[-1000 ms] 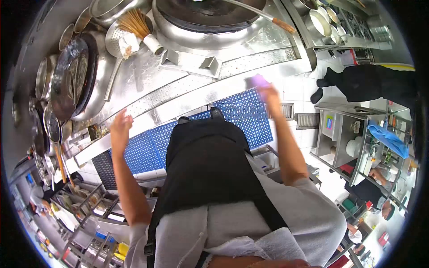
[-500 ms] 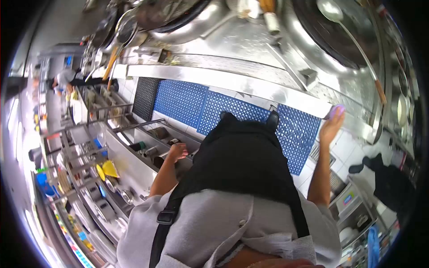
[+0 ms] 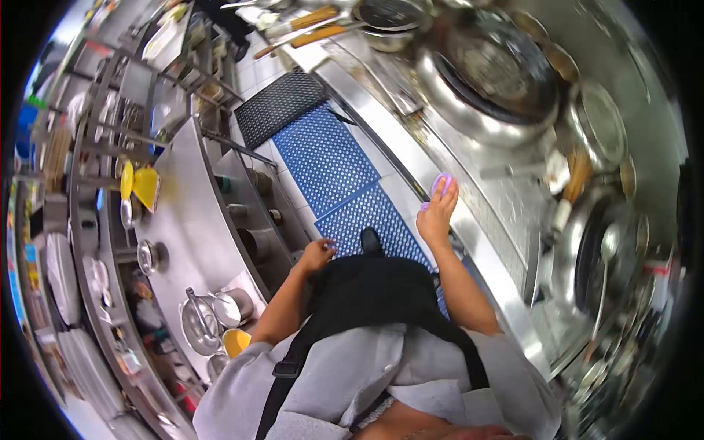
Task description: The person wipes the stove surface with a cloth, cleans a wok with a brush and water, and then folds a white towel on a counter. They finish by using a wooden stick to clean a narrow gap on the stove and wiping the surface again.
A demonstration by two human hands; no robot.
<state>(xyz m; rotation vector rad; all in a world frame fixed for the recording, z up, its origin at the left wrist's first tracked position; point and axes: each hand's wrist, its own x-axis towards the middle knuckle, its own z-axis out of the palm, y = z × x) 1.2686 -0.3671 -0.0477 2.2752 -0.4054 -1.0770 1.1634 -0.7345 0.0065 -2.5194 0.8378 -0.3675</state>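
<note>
My right hand [image 3: 438,220] presses a purple sponge [image 3: 441,183] to the front rim of the steel stove [image 3: 480,242]. Its fingers lie over the sponge, hiding much of it. Loosely bent and holding nothing, my left hand [image 3: 317,255] hangs by the black apron [image 3: 370,290], between my body and the shelves under the steel counter [image 3: 176,198].
Woks [image 3: 499,73] sit on the burners, with a brush [image 3: 576,180] and a ladle [image 3: 610,242] nearby. Blue perforated mats [image 3: 326,158] and a black mat [image 3: 279,110] line the aisle. Bowls [image 3: 198,323] and yellow funnels [image 3: 147,187] are on the counter side.
My body has turned and moved along the stove toward the black mat. My right hand has slid the sponge along the stove's front rim. The left hand still hangs free.
</note>
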